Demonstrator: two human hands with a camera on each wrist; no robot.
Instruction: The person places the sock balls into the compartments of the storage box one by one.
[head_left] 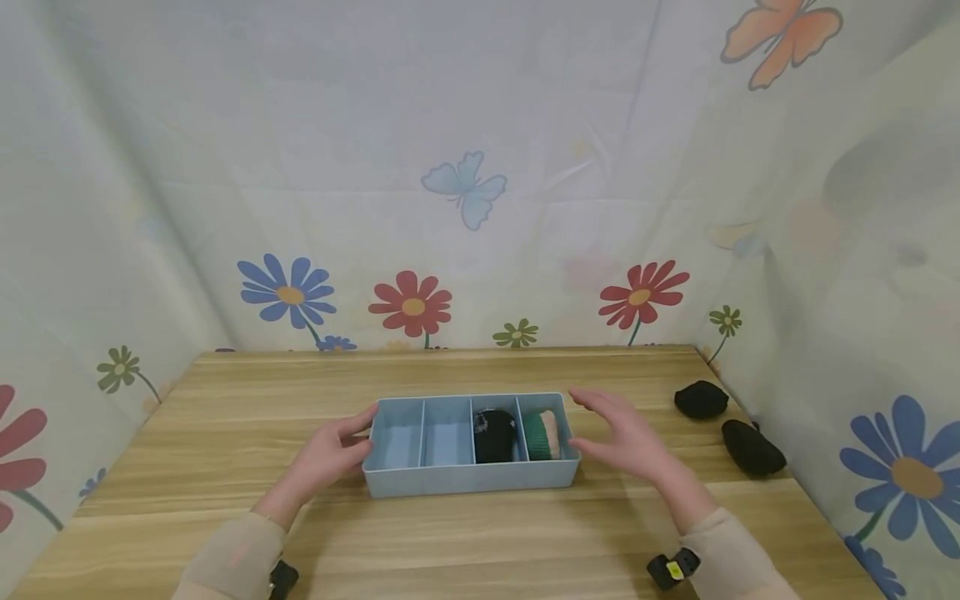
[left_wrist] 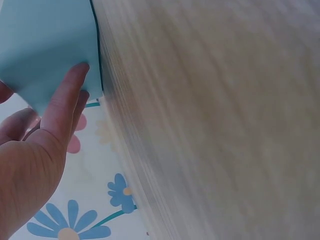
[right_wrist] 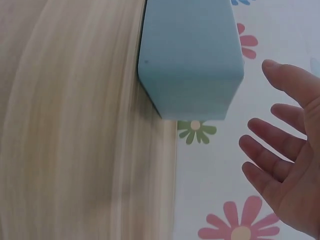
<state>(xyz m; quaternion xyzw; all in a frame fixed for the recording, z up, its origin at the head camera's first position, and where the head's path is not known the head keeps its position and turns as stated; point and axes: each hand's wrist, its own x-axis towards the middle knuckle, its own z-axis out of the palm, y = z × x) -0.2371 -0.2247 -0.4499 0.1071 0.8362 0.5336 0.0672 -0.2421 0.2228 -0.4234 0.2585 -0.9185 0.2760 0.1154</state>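
A light blue box (head_left: 471, 479) with dividers lies lengthwise across the wooden table in the head view. A black rolled sock (head_left: 495, 436) with a grey pattern fills its third compartment from the left. The rightmost compartment holds a green and beige rolled cloth (head_left: 542, 435), seemingly another sock. My left hand (head_left: 330, 454) is at the box's left end; in the left wrist view, its extended fingers (left_wrist: 64, 107) touch the end wall. Beside the right end is my right hand (head_left: 618, 437), fingers spread; the right wrist view shows it apart from the box, holding nothing.
Two black bundles (head_left: 701, 400) (head_left: 753, 448), like balled socks, lie near the right edge of the table (head_left: 465, 550). A flower-printed curtain (head_left: 540, 250) hangs behind the table and along both sides.
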